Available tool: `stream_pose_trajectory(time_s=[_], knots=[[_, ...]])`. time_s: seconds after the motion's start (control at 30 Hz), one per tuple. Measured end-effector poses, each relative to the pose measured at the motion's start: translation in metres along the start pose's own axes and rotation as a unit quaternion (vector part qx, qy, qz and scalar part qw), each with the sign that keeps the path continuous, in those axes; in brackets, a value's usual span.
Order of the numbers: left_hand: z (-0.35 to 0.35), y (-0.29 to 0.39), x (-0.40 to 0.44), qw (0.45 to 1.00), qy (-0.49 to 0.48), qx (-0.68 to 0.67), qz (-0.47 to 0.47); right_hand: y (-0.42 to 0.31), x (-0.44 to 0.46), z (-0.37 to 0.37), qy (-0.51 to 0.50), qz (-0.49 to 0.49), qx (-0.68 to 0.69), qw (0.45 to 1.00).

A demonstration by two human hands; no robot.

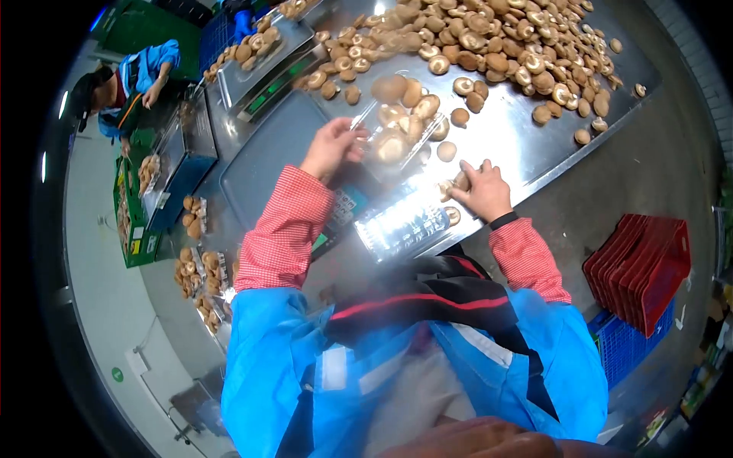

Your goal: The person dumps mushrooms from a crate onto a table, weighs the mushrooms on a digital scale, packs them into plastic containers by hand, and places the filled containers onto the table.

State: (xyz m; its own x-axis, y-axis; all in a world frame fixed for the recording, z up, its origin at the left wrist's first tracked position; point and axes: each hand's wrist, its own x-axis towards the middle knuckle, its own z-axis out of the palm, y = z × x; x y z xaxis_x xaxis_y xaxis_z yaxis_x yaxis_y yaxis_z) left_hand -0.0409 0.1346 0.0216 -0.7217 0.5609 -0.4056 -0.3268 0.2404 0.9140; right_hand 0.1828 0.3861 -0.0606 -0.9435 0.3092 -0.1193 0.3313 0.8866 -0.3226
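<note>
My left hand (336, 147) grips the left edge of a clear plastic tray (387, 169), tilted above the metal table. Several brown shiitake mushrooms (392, 145) sit in the tray. On the table to its right, my right hand (484, 191) closes its fingers round a shiitake mushroom (461, 182), which they partly hide. Another mushroom (453, 216) lies just below that hand, beside a stack of clear trays (405, 227). A single mushroom (447, 151) rests between the held tray and my right hand.
A large heap of mushrooms (496, 38) covers the table's far side. A weighing scale (267, 91) stands at the back left. Filled trays (200, 278) are at the left. Red crates (637, 267) are stacked on the right. Another person (141, 76) works at the far left.
</note>
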Motion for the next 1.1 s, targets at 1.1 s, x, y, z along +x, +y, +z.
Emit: stream_pose_trajectory(time_s=[1.1], knots=[[-0.184,-0.079,-0.097,0.958,0.272,0.015,0.084,-0.272,0.115,-0.044,0.136,-0.334,0.247,0.900]])
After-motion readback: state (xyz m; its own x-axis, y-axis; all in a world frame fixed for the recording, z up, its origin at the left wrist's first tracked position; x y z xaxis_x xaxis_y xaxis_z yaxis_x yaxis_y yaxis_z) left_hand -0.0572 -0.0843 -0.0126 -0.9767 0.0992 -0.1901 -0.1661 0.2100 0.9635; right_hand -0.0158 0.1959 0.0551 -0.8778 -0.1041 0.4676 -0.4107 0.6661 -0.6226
